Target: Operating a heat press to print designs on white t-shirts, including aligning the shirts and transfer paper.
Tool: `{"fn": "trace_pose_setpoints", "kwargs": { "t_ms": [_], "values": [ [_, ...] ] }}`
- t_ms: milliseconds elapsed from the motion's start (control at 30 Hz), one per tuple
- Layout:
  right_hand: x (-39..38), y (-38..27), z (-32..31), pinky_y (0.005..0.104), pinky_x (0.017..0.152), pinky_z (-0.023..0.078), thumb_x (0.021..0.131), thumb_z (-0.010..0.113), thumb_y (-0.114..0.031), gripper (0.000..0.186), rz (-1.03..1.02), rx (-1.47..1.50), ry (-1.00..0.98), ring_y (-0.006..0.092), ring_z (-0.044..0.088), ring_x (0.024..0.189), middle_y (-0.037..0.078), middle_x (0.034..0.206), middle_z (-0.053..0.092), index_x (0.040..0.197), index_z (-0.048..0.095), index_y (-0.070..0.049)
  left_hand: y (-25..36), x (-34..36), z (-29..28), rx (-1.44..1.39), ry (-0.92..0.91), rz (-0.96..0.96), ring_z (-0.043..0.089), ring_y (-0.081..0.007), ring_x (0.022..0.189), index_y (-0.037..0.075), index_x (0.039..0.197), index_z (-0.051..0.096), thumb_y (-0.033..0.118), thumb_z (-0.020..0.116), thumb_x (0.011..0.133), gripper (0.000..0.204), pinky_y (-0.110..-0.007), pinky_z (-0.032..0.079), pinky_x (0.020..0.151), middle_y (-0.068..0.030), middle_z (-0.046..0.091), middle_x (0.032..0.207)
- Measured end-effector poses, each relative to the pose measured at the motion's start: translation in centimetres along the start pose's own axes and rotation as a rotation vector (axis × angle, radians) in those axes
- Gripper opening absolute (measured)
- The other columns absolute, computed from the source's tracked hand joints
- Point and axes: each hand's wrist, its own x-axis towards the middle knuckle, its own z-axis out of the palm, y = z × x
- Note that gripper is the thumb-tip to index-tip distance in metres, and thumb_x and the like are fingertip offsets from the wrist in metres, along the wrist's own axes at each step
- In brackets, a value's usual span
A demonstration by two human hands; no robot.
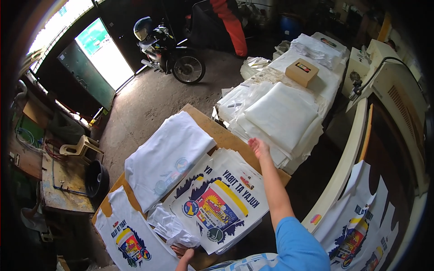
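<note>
My right hand (258,147) reaches out past a stack of printed sheets (221,203), fingers apart and holding nothing. It hovers near the edge of a pile of white sheets (280,113). My left hand (182,251) is low at the table's front, its fingers stretched flat beside a crumpled white cloth (174,226). The printed sheets bear a mirrored, colourful design. To their left lies a folded pile of white fabric (167,153) with a faint print showing through. A white sleeveless shirt (122,230) with a colourful print lies at the table's left edge.
A heat press (389,95) stands at right, with printed white fabric (361,217) hanging below it. A cardboard box (302,73) sits on the far table. Beyond are a motorcycle (169,56), an open doorway, a plastic chair (82,147) and a black tub (97,178).
</note>
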Motion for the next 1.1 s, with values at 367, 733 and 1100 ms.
{"fn": "trace_pose_setpoints", "kwargs": {
  "t_ms": [367, 733, 1100],
  "values": [
    [-25.6, 11.6, -5.4, 0.0324, 0.057, 0.053, 0.081, 0.045, -0.006, 0.015, 0.237, -0.148, 0.075, 0.0211, 0.061, 0.064, 0.013, 0.081, 0.062, 0.090, 0.055, -0.002, -0.3, -3.1, -0.6, -0.187, -0.009, 0.216, 0.031, -0.0410, 0.122, 0.001, 0.137, 0.018, 0.045, 0.041, 0.080, 0.076, -0.042, 0.028, 0.099, -0.0301, 0.029, 0.132],
    [-51.8, 16.0, -9.1, 0.0282, 0.056, 0.051, 0.085, 0.045, -0.010, 0.016, 0.293, -0.536, -0.094, 0.0156, 0.060, 0.062, 0.009, 0.081, 0.063, 0.094, 0.057, -0.003, -13.3, -13.4, 3.1, 0.228, 0.097, 0.048, 0.010, -0.0375, 0.132, 0.026, 0.141, 0.004, 0.054, 0.046, 0.072, 0.085, -0.068, 0.015, 0.094, -0.0231, 0.005, 0.144],
    [-65.4, 10.9, -25.1, 0.0294, 0.051, 0.049, 0.082, 0.048, -0.013, 0.017, 0.329, -0.622, 0.122, 0.0162, 0.059, 0.059, 0.008, 0.079, 0.063, 0.091, 0.059, -0.004, -17.6, -27.9, 4.6, -0.568, -0.288, 0.727, 0.052, -0.0247, 0.100, -0.003, 0.110, 0.053, 0.006, 0.050, 0.078, 0.034, -0.032, 0.039, 0.090, -0.0163, 0.055, 0.108]
  ]
}}
